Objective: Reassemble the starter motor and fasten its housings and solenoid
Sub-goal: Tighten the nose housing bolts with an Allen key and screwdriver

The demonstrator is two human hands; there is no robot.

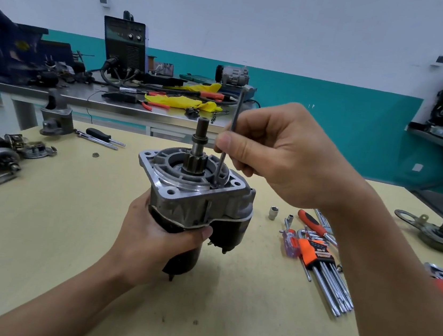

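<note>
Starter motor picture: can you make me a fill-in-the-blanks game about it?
The left hand grips the starter motor, whose shaft points ____.
The right hand holds a hex key, tip pointing ____.
The hex key set on the table has an ____ holder.
Missing words: up, down, orange.

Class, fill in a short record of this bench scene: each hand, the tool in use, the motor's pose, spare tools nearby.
Left hand: grips the starter motor by its dark body
Right hand: holds a long hex key
Key tip: down on the grey housing top face, beside the pinion shaft
Motor pose: upright, shaft pointing up
Nearby on table: hex key set in orange holder, small socket
</note>
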